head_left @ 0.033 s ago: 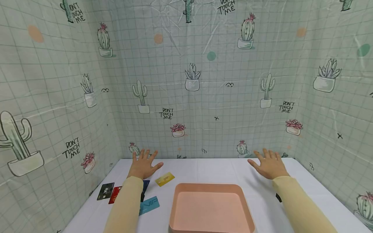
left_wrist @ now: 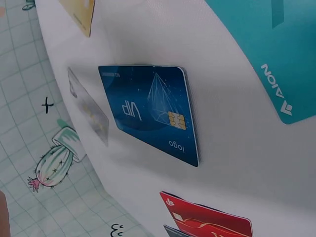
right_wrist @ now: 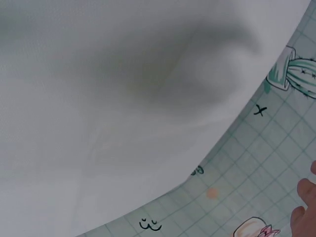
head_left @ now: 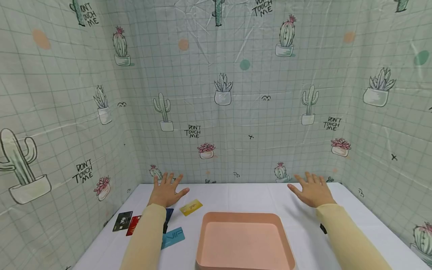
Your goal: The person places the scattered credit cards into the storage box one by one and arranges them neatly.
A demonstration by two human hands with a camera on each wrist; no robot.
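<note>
Both hands are held out over the far part of the white table, fingers spread, holding nothing. My left hand point(head_left: 164, 194) is nearest to several plastic cards, with its sleeve hiding some of them in the head view. These include a black card point(head_left: 122, 221), a red card point(head_left: 133, 226), a teal card point(head_left: 173, 237) and a yellow card point(head_left: 191, 207). The left wrist view shows a blue VIP card point(left_wrist: 148, 111) with a chip and a silver-grey card point(left_wrist: 90, 108) beside it. My right hand point(head_left: 314, 193) hovers over bare white cloth, casting a shadow.
A shallow peach-coloured tray point(head_left: 246, 245) lies at the near middle of the table point(head_left: 233, 197), between the forearms. Cactus-print sheeting point(head_left: 219, 123) hangs round the table at the back and on both sides. A small black object point(head_left: 323, 228) shows at the right sleeve's edge.
</note>
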